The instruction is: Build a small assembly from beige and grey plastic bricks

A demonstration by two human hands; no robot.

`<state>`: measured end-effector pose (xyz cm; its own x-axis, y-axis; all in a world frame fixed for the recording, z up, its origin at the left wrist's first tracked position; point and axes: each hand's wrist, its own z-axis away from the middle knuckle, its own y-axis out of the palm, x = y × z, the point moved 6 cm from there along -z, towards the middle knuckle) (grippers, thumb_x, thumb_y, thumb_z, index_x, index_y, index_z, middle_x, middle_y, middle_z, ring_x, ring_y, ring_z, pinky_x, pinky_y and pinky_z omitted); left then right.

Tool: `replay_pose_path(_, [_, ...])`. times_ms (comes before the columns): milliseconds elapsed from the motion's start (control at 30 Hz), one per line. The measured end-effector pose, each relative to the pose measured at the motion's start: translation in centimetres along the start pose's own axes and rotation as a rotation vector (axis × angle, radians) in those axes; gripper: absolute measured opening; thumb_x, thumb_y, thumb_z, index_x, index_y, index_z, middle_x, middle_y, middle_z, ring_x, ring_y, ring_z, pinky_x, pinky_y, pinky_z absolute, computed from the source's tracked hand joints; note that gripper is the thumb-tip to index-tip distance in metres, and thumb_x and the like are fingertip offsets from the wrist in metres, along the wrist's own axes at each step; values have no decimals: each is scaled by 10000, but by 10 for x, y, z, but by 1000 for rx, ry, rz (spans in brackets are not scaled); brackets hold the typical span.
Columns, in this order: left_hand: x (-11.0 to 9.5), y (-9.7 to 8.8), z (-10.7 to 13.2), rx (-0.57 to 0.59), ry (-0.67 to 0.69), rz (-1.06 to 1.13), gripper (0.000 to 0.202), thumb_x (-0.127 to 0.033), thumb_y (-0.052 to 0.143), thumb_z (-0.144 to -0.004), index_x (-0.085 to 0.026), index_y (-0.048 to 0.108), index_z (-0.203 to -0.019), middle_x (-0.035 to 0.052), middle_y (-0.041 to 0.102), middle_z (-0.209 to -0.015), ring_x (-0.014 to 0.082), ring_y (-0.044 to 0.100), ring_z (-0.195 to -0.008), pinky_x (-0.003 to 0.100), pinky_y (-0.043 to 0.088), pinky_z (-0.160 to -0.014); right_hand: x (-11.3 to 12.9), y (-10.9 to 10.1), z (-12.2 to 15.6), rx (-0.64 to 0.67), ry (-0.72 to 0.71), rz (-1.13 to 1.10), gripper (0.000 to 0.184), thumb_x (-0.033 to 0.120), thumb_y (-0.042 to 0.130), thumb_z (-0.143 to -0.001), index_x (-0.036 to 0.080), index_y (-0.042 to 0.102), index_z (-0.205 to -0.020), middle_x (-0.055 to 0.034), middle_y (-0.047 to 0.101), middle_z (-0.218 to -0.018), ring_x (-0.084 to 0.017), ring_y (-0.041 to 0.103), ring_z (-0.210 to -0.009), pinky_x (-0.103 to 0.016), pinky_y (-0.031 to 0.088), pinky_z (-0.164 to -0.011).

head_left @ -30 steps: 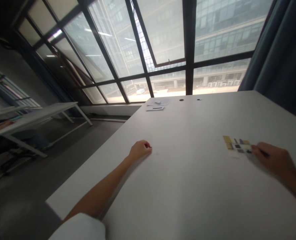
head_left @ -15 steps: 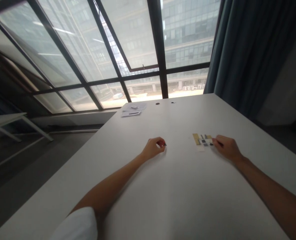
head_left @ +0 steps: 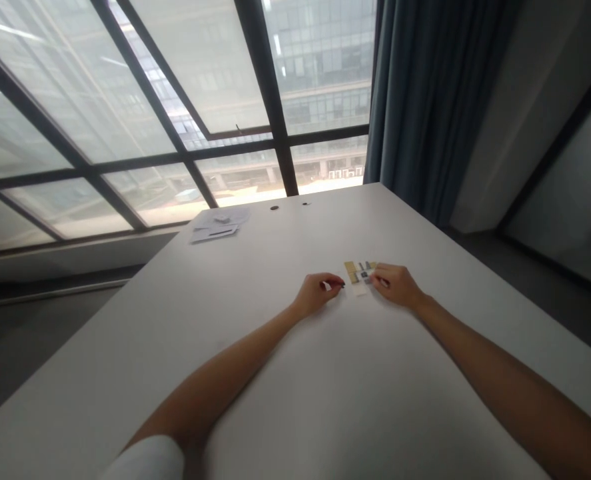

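On the white worktop [head_left: 275,373], our left hand [head_left: 318,292] pinches a tiny dark piece [head_left: 343,286] just left of the flat yellow-and-white patch [head_left: 358,272], whose right side our nearer right hand [head_left: 398,285] overlaps, its grip unclear.

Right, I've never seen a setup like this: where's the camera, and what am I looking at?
There's no machine here: these are a person's bare hands, seen from a head-worn camera looking forward and down. On the white table lies a flat patchwork of yellow, white and dark pieces, with papers farther off to the left. The left hand pinches a small dark piece, too tiny to identify. The right hand is at the patchwork's right edge; its fingers hide whether it grips anything.
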<state>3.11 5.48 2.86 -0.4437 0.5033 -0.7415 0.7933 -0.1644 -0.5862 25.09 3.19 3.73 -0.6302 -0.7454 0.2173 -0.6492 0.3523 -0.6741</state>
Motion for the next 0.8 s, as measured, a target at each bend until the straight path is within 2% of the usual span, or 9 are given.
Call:
replay_pose_path(100, [-13, 14, -12, 52, 65, -22, 204, -162, 680, -784, -200, 788, -954, 9, 766, -826, 113, 646, -722, 209, 446, -650, 5, 2, -1, 12, -11, -54, 142, 213, 563, -929, 209, 698, -885, -52, 682, -880, -161, 644, -778, -267, 506, -721])
replay_pose_path(233, [-17, 26, -24, 45, 92, -6, 169, -171, 702, -789, -185, 784, -935, 18, 760, -829, 114, 633, -719, 210, 433, -641, 9, 4, -1, 10, -32, -79, 150, 220, 614, -907, 228, 704, -1026, -63, 698, -980, -166, 657, -798, -280, 540, -716])
replay_pose_path(433, [-12, 32, -20, -56, 103, 4, 140, -243, 693, -849, -213, 781, -954, 20, 747, -832, 115, 575, -688, 236, 448, -665, 15, 5, -2, -12, -81, -64, 141, 197, 592, -932, 226, 705, -1010, -60, 700, -937, -166, 666, -806, -278, 541, -712])
replay_pose_path(667, [-16, 34, -14, -41, 135, -31, 146, -255, 688, -852, -219, 772, -966, 22, 712, -802, 125, 548, -686, 255, 463, -685, 16, 7, 0, 33, -92, -82, 147, 213, 593, -945, 242, 694, -1048, -55, 703, -945, -171, 670, -820, -292, 543, -718])
replay_pose_path(800, [-19, 32, -15, -85, 199, -66, 130, -225, 683, -839, -215, 748, -951, 18, 709, -813, 134, 564, -723, 259, 473, -709, 15, 8, 0, 41, -90, -56, 123, 213, 579, -954, 234, 691, -999, -50, 694, -905, -170, 662, -817, -289, 536, -729])
